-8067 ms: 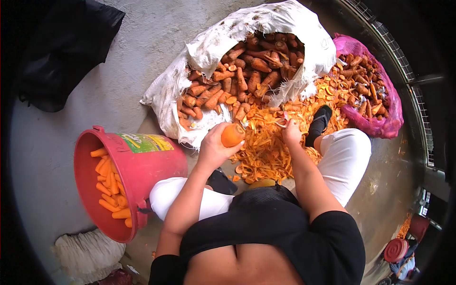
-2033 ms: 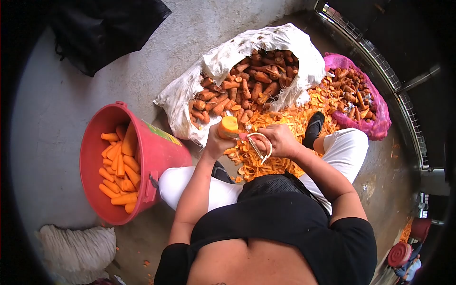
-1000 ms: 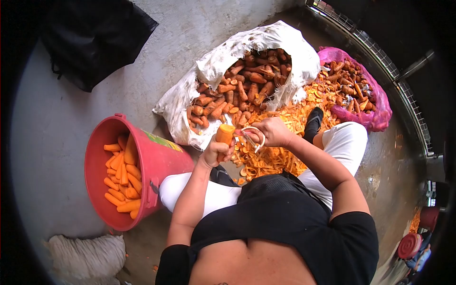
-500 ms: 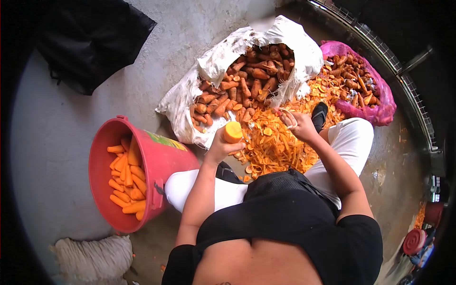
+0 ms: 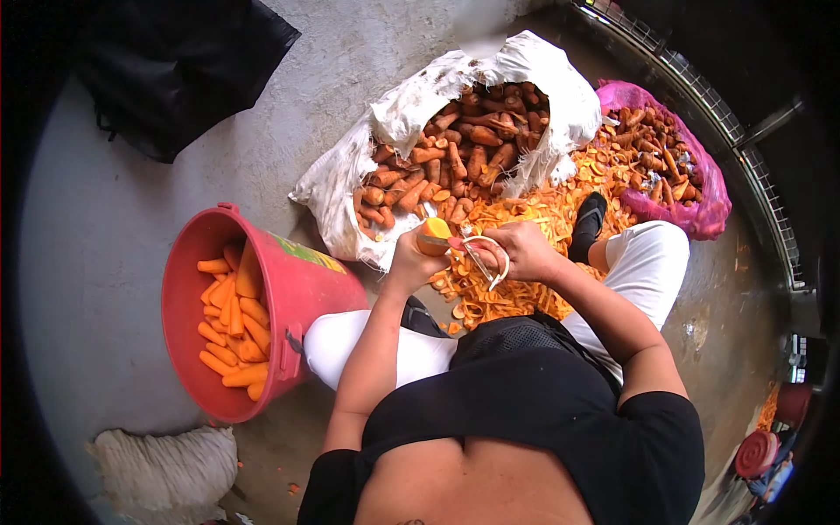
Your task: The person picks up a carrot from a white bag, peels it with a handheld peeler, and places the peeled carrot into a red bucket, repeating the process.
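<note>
My left hand is closed around a peeled carrot whose bright orange end points up. My right hand grips a peeler with a white looped handle, and its blade end reaches the carrot. Beneath both hands lies a heap of orange peelings on the floor. An open white sack of unpeeled carrots lies just beyond. To the left, a tilted red bucket holds peeled carrots.
A pink sack of carrot pieces is at the upper right. Black cloth lies at the upper left, a pale sack at the lower left. A red round lid shows at the right edge.
My right hand has moved left and down towards my left hand, bringing the peeler to the carrot. The view has shifted slightly.
</note>
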Demonstrator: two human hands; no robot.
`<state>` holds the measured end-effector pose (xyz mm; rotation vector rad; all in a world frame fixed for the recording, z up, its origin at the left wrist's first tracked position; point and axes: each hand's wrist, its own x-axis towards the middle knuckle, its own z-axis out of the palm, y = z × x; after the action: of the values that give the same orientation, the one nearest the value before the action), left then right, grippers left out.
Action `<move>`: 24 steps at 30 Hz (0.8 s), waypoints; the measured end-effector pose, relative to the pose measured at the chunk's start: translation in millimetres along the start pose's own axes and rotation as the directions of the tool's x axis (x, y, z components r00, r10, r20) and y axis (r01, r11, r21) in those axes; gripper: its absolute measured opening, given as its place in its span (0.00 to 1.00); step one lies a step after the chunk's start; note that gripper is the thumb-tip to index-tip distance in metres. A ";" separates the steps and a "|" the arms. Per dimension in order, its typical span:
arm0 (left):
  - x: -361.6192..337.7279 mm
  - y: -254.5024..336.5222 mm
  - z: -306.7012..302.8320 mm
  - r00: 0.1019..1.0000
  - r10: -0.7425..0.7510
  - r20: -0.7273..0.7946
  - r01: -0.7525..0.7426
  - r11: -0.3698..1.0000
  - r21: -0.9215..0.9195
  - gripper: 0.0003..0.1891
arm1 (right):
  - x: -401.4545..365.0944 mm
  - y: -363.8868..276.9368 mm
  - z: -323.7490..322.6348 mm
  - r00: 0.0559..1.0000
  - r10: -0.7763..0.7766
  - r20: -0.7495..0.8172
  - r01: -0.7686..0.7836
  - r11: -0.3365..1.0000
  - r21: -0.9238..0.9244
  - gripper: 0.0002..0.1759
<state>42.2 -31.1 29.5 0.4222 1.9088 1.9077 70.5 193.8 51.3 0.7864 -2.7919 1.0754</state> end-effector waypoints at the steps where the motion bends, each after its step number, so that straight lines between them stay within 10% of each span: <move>1: 0.1 -0.7 -0.9 1.000 0.000 0.002 0.000 1.000 -0.005 0.14 | 0.7 0.1 0.1 1.000 -0.003 0.005 0.003 1.000 0.001 0.18; 11: -7.0 1.2 -1.3 0.999 -0.035 -0.008 0.035 0.999 0.038 0.12 | 8.4 21.9 20.6 0.995 0.099 -0.018 -0.100 0.990 -0.094 0.22; 13: -12.2 0.2 -0.5 1.000 -0.007 0.027 0.007 1.000 -0.011 0.12 | 12.3 56.9 27.9 0.850 0.507 0.146 -0.481 0.858 -0.179 0.28; 15: -14.4 3.0 -0.4 1.000 0.015 0.014 -0.015 0.999 -0.039 0.11 | -5.2 105.7 45.4 0.836 0.547 0.044 -0.519 0.813 -0.263 0.27; 21: -10.5 -5.5 -9.5 0.995 -0.097 0.013 0.098 0.991 -0.088 0.11 | -19.5 46.4 30.6 0.899 0.438 -0.027 -0.435 0.897 0.080 0.22; 24: -4.6 -4.9 -5.8 1.000 -0.007 -0.020 0.007 1.000 -0.001 0.12 | -13.5 10.5 17.9 0.985 0.163 -0.052 -0.158 0.983 0.090 0.20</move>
<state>43.8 -38.5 24.8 0.3972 1.9188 1.9153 79.6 194.9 28.3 0.5327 -2.8162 1.2283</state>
